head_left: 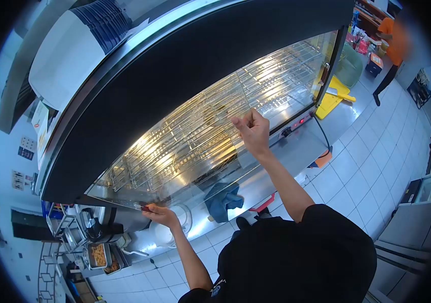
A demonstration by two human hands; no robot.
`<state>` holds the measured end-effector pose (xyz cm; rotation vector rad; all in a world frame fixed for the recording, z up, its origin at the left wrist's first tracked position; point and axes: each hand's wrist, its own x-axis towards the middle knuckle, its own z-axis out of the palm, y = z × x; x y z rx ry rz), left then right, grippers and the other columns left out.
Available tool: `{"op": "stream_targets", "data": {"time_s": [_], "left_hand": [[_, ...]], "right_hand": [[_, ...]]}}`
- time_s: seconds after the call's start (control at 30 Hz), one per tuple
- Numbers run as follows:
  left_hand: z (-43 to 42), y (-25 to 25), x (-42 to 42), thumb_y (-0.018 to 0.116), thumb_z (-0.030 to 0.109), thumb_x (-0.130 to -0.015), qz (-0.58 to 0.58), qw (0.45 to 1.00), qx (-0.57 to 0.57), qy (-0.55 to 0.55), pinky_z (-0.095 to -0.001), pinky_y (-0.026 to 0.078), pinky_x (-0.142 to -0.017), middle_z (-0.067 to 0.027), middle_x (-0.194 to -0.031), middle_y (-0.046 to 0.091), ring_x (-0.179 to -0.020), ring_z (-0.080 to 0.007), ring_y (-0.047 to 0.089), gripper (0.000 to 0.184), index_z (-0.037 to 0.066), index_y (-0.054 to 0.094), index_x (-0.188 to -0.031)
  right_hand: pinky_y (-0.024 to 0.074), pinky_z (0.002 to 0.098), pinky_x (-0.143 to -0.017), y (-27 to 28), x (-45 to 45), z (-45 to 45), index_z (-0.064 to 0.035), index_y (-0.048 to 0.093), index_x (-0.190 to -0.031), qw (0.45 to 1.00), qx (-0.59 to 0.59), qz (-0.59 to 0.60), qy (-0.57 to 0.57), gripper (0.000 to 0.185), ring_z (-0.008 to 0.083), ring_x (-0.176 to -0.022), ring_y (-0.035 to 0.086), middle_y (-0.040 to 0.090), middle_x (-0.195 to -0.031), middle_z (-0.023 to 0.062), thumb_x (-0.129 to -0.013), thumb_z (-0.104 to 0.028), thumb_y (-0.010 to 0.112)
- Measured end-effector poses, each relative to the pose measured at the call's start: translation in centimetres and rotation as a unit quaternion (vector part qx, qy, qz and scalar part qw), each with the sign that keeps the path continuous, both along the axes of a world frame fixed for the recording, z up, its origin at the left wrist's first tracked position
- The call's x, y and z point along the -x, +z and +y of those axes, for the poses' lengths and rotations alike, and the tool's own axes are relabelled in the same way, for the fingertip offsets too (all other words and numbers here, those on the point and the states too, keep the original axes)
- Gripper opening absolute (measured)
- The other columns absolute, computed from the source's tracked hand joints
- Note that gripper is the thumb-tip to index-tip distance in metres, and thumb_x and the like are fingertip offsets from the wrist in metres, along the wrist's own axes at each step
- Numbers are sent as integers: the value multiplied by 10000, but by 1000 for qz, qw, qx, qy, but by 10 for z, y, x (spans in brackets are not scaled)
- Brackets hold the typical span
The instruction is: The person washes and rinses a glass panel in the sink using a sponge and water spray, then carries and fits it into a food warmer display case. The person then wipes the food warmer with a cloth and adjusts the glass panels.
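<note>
In front of me stands a lit glass food warmer cabinet point(195, 55) with wire racks point(195, 131) inside. My left hand point(161, 216) is closed at the lower left edge of its glass front, with the fingers round a small red and dark piece point(145, 208); its exact kind is unclear. My right hand point(254, 134) is closed with the thumb raised, in front of the racks and close to the edge of a glass panel point(241, 91). Whether those fingers grip the panel is hidden. A dark blue-green cloth point(223, 202) lies on the steel counter point(296, 144) below.
On the right, a knife point(339, 94) lies on a yellow cutting board point(329, 103). A cable point(325, 134) hangs by the control panel. White bowls point(165, 233) and a tray of fried food point(98, 255) are lower left. A person in orange point(395, 40) stands far right.
</note>
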<state>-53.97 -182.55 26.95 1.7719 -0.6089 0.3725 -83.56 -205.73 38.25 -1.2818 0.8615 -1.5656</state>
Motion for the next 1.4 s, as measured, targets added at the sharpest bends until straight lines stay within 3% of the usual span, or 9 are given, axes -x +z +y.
{"op": "stream_targets", "data": {"time_s": [0.23,0.4,0.5,0.7,0.9,1.1,1.17,1.4], "left_hand": [[-27,16,14,354,381,-1061,20,999,49,-5,-343,436,-873,-252,-1132,507,-975,-309,530,505,-91,385,-1239],[-38,13,13,354,369,-1065,54,994,92,27,-351,429,-902,-257,-1147,515,-995,-296,525,500,-103,415,-1221],[-44,13,10,360,367,-1065,57,992,99,53,-359,431,-904,-251,-1132,522,-987,-297,523,491,-103,432,-1191],[-47,30,23,383,363,-1061,103,986,117,63,-356,433,-903,-221,-1090,528,-970,-281,523,465,-86,443,-1164],[-52,43,29,395,346,-1059,78,985,144,53,-341,433,-904,-203,-1107,522,-976,-264,532,434,-72,440,-1168],[-60,52,32,405,350,-1056,76,983,166,35,-344,436,-902,-194,-1096,520,-982,-265,540,431,-70,443,-1144],[-62,51,30,410,349,-1055,37,985,159,49,-348,438,-894,-193,-1089,521,-977,-264,541,431,-71,443,-1140],[-69,54,29,424,336,-1052,63,984,157,58,-362,446,-874,-194,-1060,522,-948,-276,547,412,-69,445,-1125]], "right_hand": [[314,229,-463,11,-3,-5,-77,486,-646,999,33,20,-26,464,33,-531,357,430,-542,-50,-786,-359,828],[321,234,-473,18,-8,-2,-75,501,-682,996,61,12,-67,431,39,-534,371,450,-563,-57,-793,-340,823],[250,212,-466,16,-13,-2,-75,470,-701,992,92,7,-90,464,16,-534,310,384,-577,-70,-837,-394,777],[301,226,-508,22,-15,1,-59,499,-833,992,58,-6,-113,399,49,-594,323,368,-644,-54,-830,-325,796],[290,191,-560,25,-12,1,-58,482,-892,989,77,-31,-121,407,35,-659,317,367,-737,-54,-876,-370,742],[316,216,-570,37,-7,4,-19,502,-935,988,76,40,-127,461,59,-668,340,379,-740,-36,-912,-447,669],[334,236,-573,37,-3,4,-13,508,-923,981,88,95,-143,470,73,-664,355,392,-726,-24,-921,-461,649],[391,303,-583,56,13,1,-14,484,-804,940,126,266,-172,486,141,-619,395,421,-660,33,-930,-461,628]]}}
